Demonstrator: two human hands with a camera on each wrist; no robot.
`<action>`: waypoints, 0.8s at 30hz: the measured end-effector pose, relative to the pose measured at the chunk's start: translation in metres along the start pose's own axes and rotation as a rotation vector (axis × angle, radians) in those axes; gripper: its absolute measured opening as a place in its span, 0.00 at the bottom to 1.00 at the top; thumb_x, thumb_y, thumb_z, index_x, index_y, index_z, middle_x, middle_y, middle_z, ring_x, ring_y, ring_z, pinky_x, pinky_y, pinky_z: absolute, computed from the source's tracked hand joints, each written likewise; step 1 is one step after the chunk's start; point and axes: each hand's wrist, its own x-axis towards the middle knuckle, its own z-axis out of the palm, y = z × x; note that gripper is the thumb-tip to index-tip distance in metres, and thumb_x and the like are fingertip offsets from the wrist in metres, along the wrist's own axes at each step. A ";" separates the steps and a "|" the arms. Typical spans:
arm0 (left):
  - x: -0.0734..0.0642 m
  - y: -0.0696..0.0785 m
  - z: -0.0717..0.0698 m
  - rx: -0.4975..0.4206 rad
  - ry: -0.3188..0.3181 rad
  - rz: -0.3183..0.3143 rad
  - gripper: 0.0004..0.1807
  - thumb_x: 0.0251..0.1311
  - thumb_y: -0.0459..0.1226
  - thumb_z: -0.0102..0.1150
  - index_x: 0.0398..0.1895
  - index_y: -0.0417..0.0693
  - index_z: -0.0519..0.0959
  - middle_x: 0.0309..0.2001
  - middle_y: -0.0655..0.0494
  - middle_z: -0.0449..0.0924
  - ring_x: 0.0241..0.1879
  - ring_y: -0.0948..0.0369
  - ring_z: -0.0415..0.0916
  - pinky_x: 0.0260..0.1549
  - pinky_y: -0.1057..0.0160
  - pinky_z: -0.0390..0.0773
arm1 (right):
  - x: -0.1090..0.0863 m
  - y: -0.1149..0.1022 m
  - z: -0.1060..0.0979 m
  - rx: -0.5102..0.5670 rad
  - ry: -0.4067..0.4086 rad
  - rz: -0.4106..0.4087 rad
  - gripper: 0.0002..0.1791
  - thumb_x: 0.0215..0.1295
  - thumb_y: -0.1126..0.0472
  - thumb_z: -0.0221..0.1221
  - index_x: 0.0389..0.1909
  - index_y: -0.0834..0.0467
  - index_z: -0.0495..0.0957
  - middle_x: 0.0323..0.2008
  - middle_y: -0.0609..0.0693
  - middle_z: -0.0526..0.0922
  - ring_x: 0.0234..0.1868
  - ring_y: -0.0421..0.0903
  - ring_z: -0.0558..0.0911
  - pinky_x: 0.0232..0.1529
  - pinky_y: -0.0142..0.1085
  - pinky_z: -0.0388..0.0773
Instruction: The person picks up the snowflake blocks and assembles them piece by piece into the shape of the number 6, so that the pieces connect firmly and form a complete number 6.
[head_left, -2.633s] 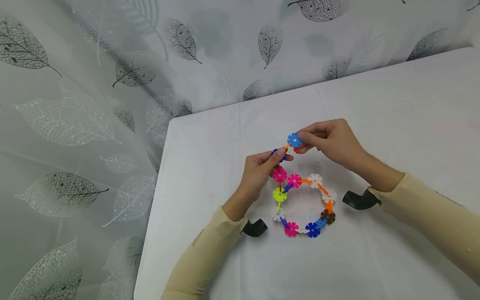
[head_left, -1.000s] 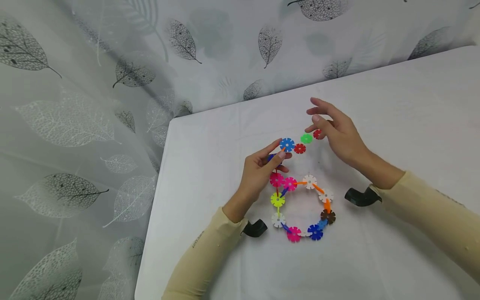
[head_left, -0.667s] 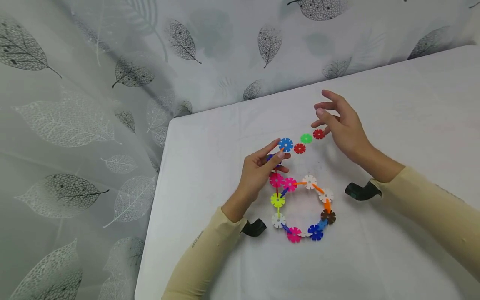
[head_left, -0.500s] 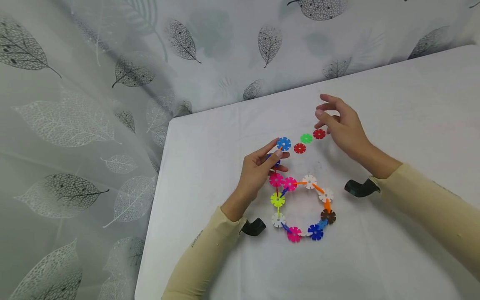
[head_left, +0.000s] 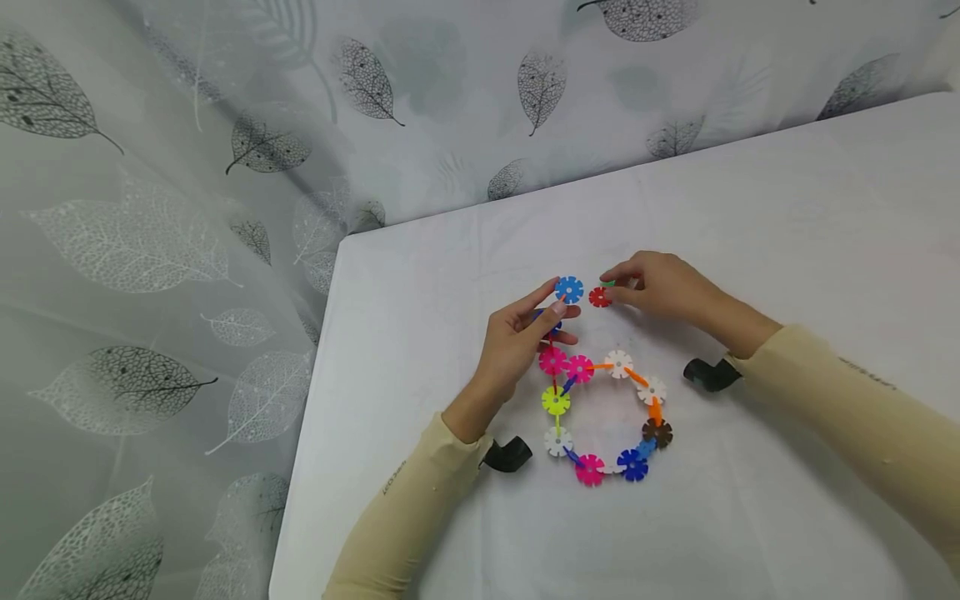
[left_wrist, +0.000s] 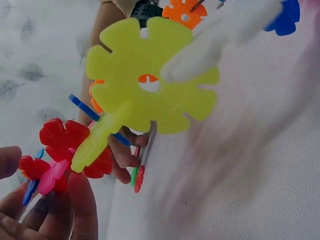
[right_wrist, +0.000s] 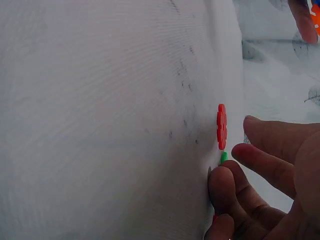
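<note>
My left hand [head_left: 513, 342] holds the upper end of a chain of notched, flower-shaped linking discs, its thumb and fingers around a dark blue disc [head_left: 550, 323]. A light blue disc [head_left: 569, 290] stands out at that end. Below, the linked discs form a ring, with a pink disc [head_left: 552, 360] and a yellow disc [left_wrist: 115, 65] on the near side of the hand. My right hand [head_left: 663, 283] is low over loose discs on the table. A red disc [right_wrist: 221, 126] lies just beyond its fingertips; a green disc [head_left: 608, 283] is partly covered by them. Another red one is mostly hidden.
A white cloth covers the table [head_left: 405, 350]. Leaf-patterned curtains [head_left: 450, 100] hang behind it and along its left side. A black curved piece [head_left: 507, 454] sits at the left cuff, and a similar black piece [head_left: 711, 375] at the right cuff.
My right hand let go of the light blue disc, moved away to the right and back, then came down left over the loose discs. My left hand kept its hold on the chain.
</note>
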 end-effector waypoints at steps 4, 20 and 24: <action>0.000 -0.001 0.000 -0.009 -0.003 0.000 0.26 0.73 0.42 0.58 0.73 0.59 0.71 0.52 0.46 0.86 0.37 0.52 0.88 0.52 0.47 0.80 | 0.001 0.000 0.004 -0.077 0.005 -0.010 0.20 0.65 0.55 0.68 0.56 0.57 0.84 0.45 0.56 0.80 0.42 0.53 0.77 0.39 0.46 0.77; 0.000 -0.003 -0.003 -0.009 -0.005 -0.018 0.27 0.73 0.41 0.58 0.74 0.52 0.70 0.52 0.47 0.86 0.38 0.51 0.88 0.51 0.53 0.82 | 0.000 -0.001 0.005 0.097 -0.005 -0.026 0.15 0.60 0.60 0.73 0.44 0.60 0.82 0.40 0.52 0.83 0.39 0.51 0.78 0.38 0.42 0.78; 0.000 -0.003 -0.003 -0.008 0.010 -0.030 0.27 0.73 0.42 0.59 0.73 0.57 0.71 0.51 0.47 0.86 0.39 0.51 0.88 0.53 0.47 0.80 | -0.007 -0.004 0.004 0.183 0.038 -0.085 0.16 0.63 0.59 0.70 0.49 0.60 0.83 0.39 0.53 0.85 0.34 0.49 0.83 0.33 0.35 0.79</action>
